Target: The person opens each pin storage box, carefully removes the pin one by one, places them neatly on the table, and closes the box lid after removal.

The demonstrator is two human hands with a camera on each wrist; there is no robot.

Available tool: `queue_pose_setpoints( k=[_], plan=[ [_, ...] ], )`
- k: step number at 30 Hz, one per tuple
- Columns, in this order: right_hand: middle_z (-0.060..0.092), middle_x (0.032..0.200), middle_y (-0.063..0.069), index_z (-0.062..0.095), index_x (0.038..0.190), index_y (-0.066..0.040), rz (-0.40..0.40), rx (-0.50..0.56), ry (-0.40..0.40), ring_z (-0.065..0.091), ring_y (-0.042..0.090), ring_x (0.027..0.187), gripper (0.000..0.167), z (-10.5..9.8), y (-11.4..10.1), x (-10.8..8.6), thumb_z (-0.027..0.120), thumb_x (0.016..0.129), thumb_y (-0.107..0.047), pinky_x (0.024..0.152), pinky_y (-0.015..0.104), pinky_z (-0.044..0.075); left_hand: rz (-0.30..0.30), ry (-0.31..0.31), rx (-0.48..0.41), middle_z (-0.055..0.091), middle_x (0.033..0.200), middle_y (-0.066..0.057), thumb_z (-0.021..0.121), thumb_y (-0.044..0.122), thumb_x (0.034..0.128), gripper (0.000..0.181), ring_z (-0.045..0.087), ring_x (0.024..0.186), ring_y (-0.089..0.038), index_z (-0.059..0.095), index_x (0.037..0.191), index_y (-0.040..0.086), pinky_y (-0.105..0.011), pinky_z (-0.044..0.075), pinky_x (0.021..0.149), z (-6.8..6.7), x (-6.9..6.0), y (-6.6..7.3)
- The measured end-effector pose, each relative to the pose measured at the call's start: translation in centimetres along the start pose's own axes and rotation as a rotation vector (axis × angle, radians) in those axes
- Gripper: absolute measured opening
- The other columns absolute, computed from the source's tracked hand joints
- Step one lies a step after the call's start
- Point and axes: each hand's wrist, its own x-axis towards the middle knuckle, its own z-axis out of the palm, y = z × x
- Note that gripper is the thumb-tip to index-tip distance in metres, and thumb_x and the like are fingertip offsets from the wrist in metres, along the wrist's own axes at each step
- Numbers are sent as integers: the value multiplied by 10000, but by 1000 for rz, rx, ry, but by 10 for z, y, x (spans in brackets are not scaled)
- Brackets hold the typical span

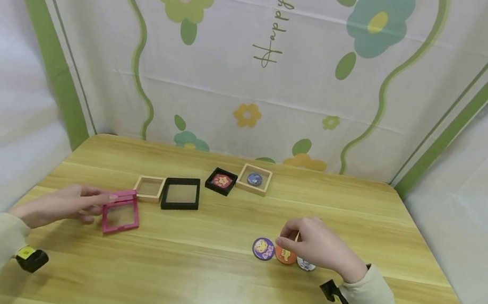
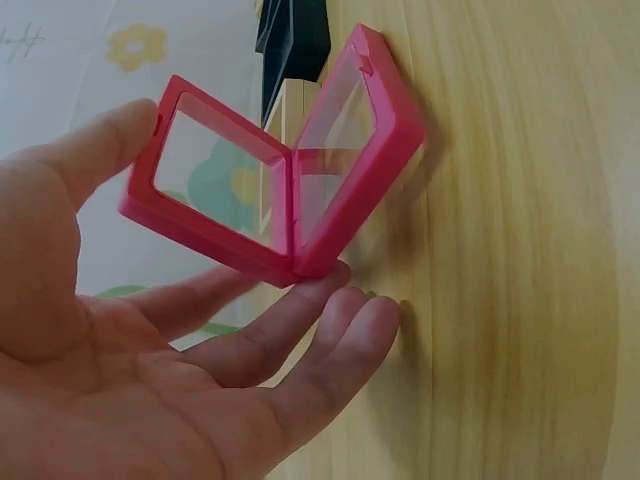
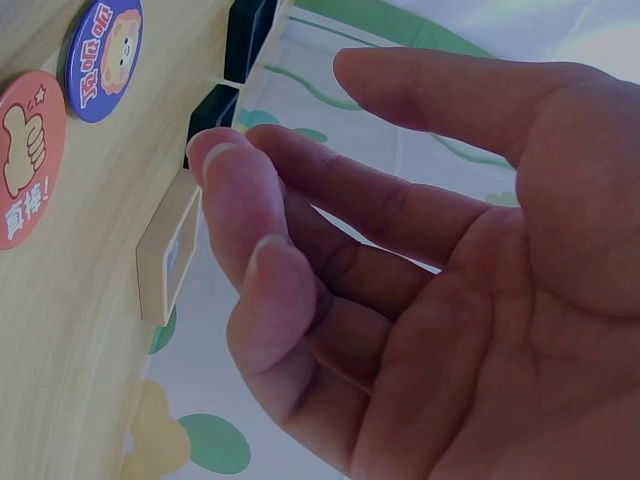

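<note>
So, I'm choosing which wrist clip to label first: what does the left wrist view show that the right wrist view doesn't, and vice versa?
Only the left wrist view shows the left hand holding the pink frame, whose two halves stand hinged open.

Only the right wrist view shows the right hand, holding nothing, plus the orange badge and purple badge on the table.

Both share that table, the flowered cloth, and parts of black and pale frames, not necessarily the same ones.
</note>
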Motion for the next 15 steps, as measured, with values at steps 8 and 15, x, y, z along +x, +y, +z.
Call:
queue_pose_setpoints(
  k=[8,15],
  plan=[
    [644,755,-69,720,870,-123,11,7,-6,538,120,571,140,0,-1,0,670,955,-223,524,263,456,-17,77,69,550,1144,-184,521,317,1038,595,583,883,-227,410,1397,-143,-372,529,841,0,-3,-2],
    [646,758,-68,723,879,-108,10,6,-7,535,120,576,166,0,-1,0,667,957,-244,524,262,454,-42,162,143,589,1165,-217,584,362,1002,587,591,953,-235,496,1377,-82,-369,524,823,2,-3,1]
  ],
)
